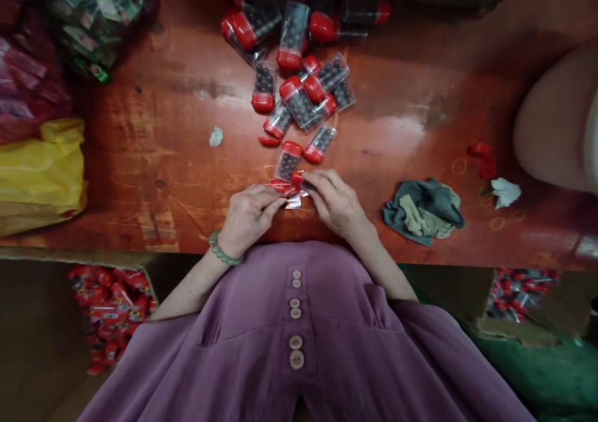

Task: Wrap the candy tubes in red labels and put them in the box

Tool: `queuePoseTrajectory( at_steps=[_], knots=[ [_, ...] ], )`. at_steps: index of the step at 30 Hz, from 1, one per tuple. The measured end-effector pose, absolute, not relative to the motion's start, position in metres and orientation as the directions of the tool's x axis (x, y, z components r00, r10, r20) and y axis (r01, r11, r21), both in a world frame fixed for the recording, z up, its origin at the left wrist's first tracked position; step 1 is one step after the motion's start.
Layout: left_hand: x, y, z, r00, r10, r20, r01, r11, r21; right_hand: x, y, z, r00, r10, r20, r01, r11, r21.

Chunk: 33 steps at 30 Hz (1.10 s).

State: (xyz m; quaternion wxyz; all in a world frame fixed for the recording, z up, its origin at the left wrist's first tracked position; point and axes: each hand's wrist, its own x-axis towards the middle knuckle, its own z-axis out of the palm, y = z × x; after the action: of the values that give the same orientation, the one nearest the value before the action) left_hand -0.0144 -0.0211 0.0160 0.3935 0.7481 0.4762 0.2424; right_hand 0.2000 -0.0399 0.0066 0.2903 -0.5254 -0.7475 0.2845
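My left hand (250, 213), with a green bead bracelet at the wrist, pinches a red and clear plastic wrapper (283, 187) near the table's front edge. Opposite it, my right hand (335, 202) has its fingers closed round a small container with a red cap (297, 179), partly hidden by the fingertips. The wrapper and the container meet between the two hands. Just beyond them lies a clear container of dark balls with a red cap (288, 160). Several more such containers (299, 103) are heaped farther back.
Yellow bag (42, 172) and bags of packets (100, 14) stand at the left. Grey cloth (423, 210), white tissue (505, 192) and a large pale tub (555, 123) are at the right. Boxes of red items (112, 310) sit below the table edge.
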Motion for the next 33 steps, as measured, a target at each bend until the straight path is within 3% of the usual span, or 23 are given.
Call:
queuePoseTrajectory(
  at_steps=[4, 8, 12, 14, 17, 21, 25, 33],
  knots=[
    [-0.017, -0.018, 0.018, 0.404, 0.911, -0.085, 0.486, -0.135, 0.863, 0.199, -0.041, 0.001, -0.318, 0.930, 0.185, 0.668, 0.358, -0.652],
    [-0.016, -0.019, 0.017, 0.235, 0.965, -0.120, 0.424, 0.009, 0.906, 0.201, -0.041, 0.005, -0.241, 0.959, 0.152, 0.600, 0.270, -0.753],
    [-0.016, -0.020, 0.022, 0.144, 0.982, -0.121, 0.353, 0.064, 0.933, 0.204, -0.042, 0.012, -0.042, 0.999, -0.022, 0.332, -0.007, -0.943],
    [-0.016, -0.019, 0.026, 0.158, 0.980, -0.119, 0.326, 0.062, 0.943, 0.205, -0.043, 0.016, -0.017, 0.992, -0.125, 0.159, -0.121, -0.980],
    [-0.017, -0.018, 0.030, 0.191, 0.976, -0.100, 0.288, 0.041, 0.957, 0.206, -0.044, 0.026, -0.024, 0.990, -0.139, 0.060, -0.137, -0.989],
    [-0.017, -0.018, 0.033, 0.225, 0.972, -0.060, 0.240, 0.004, 0.971, 0.207, -0.045, 0.043, -0.025, 1.000, -0.003, 0.228, 0.003, -0.974],
    [-0.018, -0.019, 0.033, 0.246, 0.966, -0.080, 0.228, 0.022, 0.973, 0.208, -0.046, 0.055, -0.140, 0.986, 0.085, 0.361, 0.131, -0.923],
    [-0.018, -0.024, 0.023, 0.309, 0.948, -0.079, 0.232, 0.005, 0.973, 0.210, -0.043, 0.070, -0.421, 0.907, 0.003, 0.532, 0.250, -0.809]
  ],
)
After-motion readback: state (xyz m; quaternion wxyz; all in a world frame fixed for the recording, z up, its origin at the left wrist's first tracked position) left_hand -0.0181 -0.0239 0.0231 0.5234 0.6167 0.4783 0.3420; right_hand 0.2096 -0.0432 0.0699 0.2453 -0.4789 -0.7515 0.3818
